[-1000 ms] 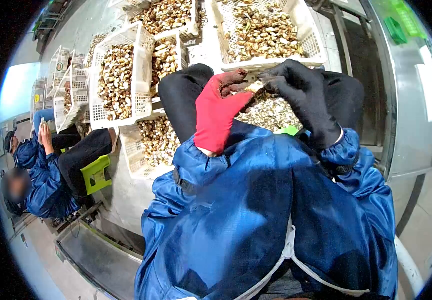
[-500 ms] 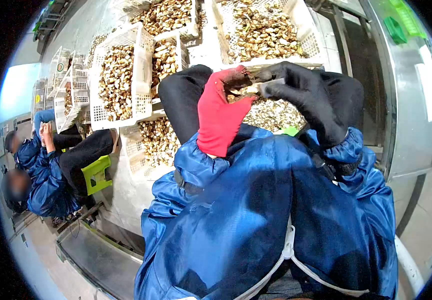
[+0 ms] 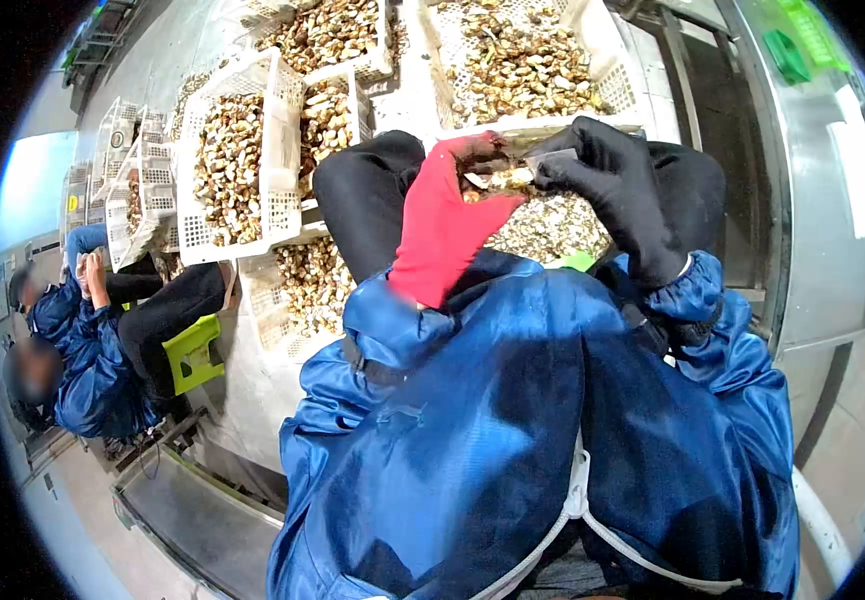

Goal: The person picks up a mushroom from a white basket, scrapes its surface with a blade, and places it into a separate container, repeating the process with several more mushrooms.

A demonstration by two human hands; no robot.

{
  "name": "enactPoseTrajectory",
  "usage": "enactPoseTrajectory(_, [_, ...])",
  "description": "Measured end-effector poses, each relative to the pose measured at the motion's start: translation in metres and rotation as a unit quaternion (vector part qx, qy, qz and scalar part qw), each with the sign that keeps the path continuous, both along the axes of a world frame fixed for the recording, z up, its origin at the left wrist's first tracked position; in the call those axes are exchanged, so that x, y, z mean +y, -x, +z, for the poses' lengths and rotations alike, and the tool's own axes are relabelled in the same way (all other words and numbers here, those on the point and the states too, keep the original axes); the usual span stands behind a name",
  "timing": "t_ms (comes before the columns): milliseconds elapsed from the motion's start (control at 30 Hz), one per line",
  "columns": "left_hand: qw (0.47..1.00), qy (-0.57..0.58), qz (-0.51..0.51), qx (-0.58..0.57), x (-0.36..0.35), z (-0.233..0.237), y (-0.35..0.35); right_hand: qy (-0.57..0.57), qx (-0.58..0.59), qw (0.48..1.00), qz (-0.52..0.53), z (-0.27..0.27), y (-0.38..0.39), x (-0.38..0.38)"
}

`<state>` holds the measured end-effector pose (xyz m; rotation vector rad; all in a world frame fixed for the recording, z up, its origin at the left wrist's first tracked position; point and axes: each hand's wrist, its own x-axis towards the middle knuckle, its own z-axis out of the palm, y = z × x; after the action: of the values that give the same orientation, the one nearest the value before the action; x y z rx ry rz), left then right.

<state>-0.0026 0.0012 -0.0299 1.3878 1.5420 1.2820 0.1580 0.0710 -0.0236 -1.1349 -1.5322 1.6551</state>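
My left hand (image 3: 452, 208), in a red glove with dark, soiled fingertips, is curled around a pale, brown-edged piece that looks like a mushroom (image 3: 514, 178). Opposite it, my right hand (image 3: 612, 180), in a black glove, is closed on a small flat blade (image 3: 555, 157). The blade's edge is right at the mushroom, and part of it is hidden by the fingers. Below both hands, between my knees, lies a heap of small pale pieces (image 3: 550, 230), with a bit of bright green (image 3: 579, 261) at its near side.
A white crate (image 3: 624, 88) of mushrooms stands ahead of my hands. More filled crates (image 3: 285, 205) stand to the left, one low beside my left knee (image 3: 357, 195). Farther left, people in blue (image 3: 102, 375) sit near a green stool (image 3: 194, 355). A metal surface (image 3: 837, 200) runs along the right.
My right hand has shifted slightly upward, its fingers now more bent over the blade. More of the mushroom's pale face shows. The left hand keeps its hold, nearly in place.
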Motion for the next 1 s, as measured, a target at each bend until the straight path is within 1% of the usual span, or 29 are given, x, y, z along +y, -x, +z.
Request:
enactPoseTrajectory(33, [0.986, 0.135, -0.009, -0.092, 0.000, 0.006, 0.004, -0.051, 0.016, 0.999, 0.002, 0.005, 0.003, -0.005])
enactPoseTrajectory(67, [0.932, 0.235, -0.024, -0.276, 0.001, 0.001, 0.008, -0.094, 0.010, 0.995, 0.019, 0.007, 0.004, -0.006])
enactPoseTrajectory(133, [0.849, 0.260, -0.120, -0.443, -0.001, -0.002, 0.017, -0.178, -0.004, 0.983, 0.054, 0.010, 0.004, -0.009])
enactPoseTrajectory(167, [0.850, 0.266, -0.068, -0.449, -0.002, -0.002, 0.012, -0.232, -0.053, 0.968, 0.077, 0.014, 0.002, -0.008])
enactPoseTrajectory(267, [0.860, 0.260, -0.084, -0.431, -0.002, -0.001, 0.014, -0.133, -0.009, 0.990, 0.049, 0.016, 0.003, -0.007])
enactPoseTrajectory(300, [0.853, 0.265, -0.065, -0.445, -0.003, 0.001, 0.013, -0.039, 0.010, 0.999, 0.026, 0.020, 0.000, -0.004])
enactPoseTrajectory(333, [0.865, 0.264, -0.047, -0.424, -0.003, 0.004, 0.011, 0.008, 0.063, 0.998, 0.006, 0.017, -0.001, 0.000])
enactPoseTrajectory(400, [0.886, 0.261, -0.011, -0.382, -0.003, 0.009, 0.008, -0.006, 0.031, 0.999, 0.019, 0.025, -0.002, -0.001])
enactPoseTrajectory(500, [0.941, 0.220, 0.014, -0.257, -0.002, 0.009, 0.004, -0.046, 0.049, 0.994, 0.086, 0.011, -0.002, -0.004])
enactPoseTrajectory(533, [0.954, 0.210, 0.023, -0.211, -0.002, 0.009, 0.002, -0.140, -0.036, 0.983, 0.111, 0.015, -0.001, -0.004])
enactPoseTrajectory(567, [0.962, 0.196, 0.029, -0.190, -0.002, 0.010, -0.001, -0.161, -0.022, 0.983, 0.089, 0.012, 0.001, -0.007])
enactPoseTrajectory(600, [0.956, 0.211, 0.028, -0.202, -0.001, 0.011, 0.000, -0.182, -0.007, 0.981, 0.069, 0.009, 0.002, -0.009])
enactPoseTrajectory(667, [0.944, 0.240, 0.027, -0.224, -0.002, 0.011, 0.001, -0.072, 0.031, 0.996, 0.036, 0.009, 0.002, -0.008])
enactPoseTrajectory(700, [0.917, 0.247, -0.003, -0.313, -0.004, 0.013, 0.004, -0.017, 0.049, 0.998, 0.019, 0.010, 0.001, -0.006])
enactPoseTrajectory(733, [0.915, 0.245, -0.002, -0.320, -0.004, 0.014, 0.005, 0.038, 0.067, 0.997, 0.001, 0.009, 0.000, -0.004])
enactPoseTrajectory(800, [0.911, 0.240, 0.003, -0.336, -0.004, 0.014, 0.005, 0.036, 0.030, 0.999, 0.025, 0.007, -0.006, 0.004])
enactPoseTrajectory(833, [0.937, 0.229, 0.003, -0.265, -0.003, 0.010, 0.006, 0.017, 0.032, 0.999, 0.037, 0.007, -0.004, 0.001])
enactPoseTrajectory(900, [0.983, 0.122, 0.021, -0.135, -0.003, 0.004, 0.002, -0.022, 0.034, 0.997, 0.059, 0.011, 0.001, -0.006])
enactPoseTrajectory(933, [0.995, 0.067, 0.030, -0.069, -0.002, 0.003, -0.002, -0.090, 0.051, 0.993, 0.065, 0.001, 0.003, -0.006])
enactPoseTrajectory(967, [0.994, 0.091, 0.037, -0.057, -0.003, 0.006, -0.004, -0.123, 0.013, 0.991, 0.057, 0.003, 0.002, -0.007])
enactPoseTrajectory(1000, [0.995, 0.075, 0.034, -0.058, -0.003, 0.004, -0.005, -0.157, -0.025, 0.986, 0.050, 0.009, 0.002, -0.008])
